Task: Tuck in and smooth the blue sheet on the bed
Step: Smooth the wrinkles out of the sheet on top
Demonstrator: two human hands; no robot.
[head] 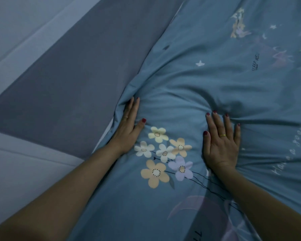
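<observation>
The blue sheet with printed flowers, stars and lettering covers the bed across the middle and right of the head view. My left hand lies flat along the sheet's left edge, fingers together and pointing away, pressing the fabric where it bunches into folds. My right hand presses palm-down on the sheet to the right of the flower print, fingers spread, with creases fanning out from the fingertips. A raised bulge of fabric sits between the two hands. Neither hand grips anything.
A dark grey surface runs diagonally along the sheet's left edge. Beyond it, lighter grey-blue panels fill the upper left, with another light panel at the lower left.
</observation>
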